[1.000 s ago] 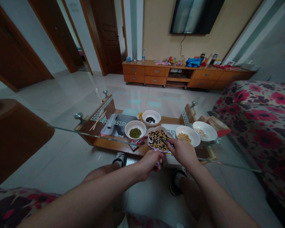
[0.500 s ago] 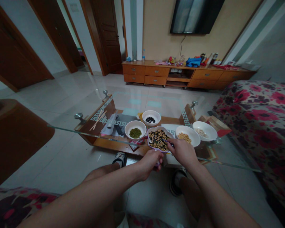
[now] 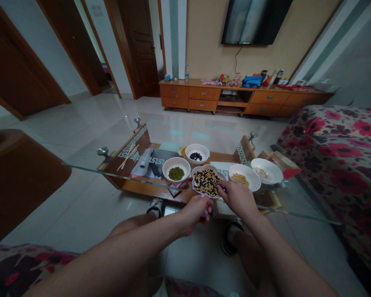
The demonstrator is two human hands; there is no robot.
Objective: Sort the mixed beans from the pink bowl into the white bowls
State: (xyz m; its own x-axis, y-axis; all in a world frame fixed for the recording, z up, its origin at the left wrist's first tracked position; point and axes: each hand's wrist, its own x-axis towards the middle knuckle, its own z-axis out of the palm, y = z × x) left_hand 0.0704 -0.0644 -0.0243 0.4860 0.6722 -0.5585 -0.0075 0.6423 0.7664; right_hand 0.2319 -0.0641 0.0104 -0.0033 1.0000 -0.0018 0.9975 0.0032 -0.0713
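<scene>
Glass table (image 3: 89, 160), bearing four white bowls (image 3: 250, 175) about a scalloped bowl (image 3: 220, 175) near its front edge. Left hand (image 3: 193, 210) closed round the scalloped bowl's handle (image 3: 205, 213); right hand (image 3: 240, 199) pinching a utensil (image 3: 216, 184) among mixed beans (image 3: 204, 180). Forceful sideways stirring could spill beans over the rim.

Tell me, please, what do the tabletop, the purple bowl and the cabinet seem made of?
Tabletop: clear, glossy glass; shelf and floor show through it.
Purple bowl: probably smooth plastic, judging by its wavy, moulded-looking rim; glazed ceramic is possible.
Cabinet: wood or wood-look laminate, low sheen, orange-brown; grain unclear.
</scene>
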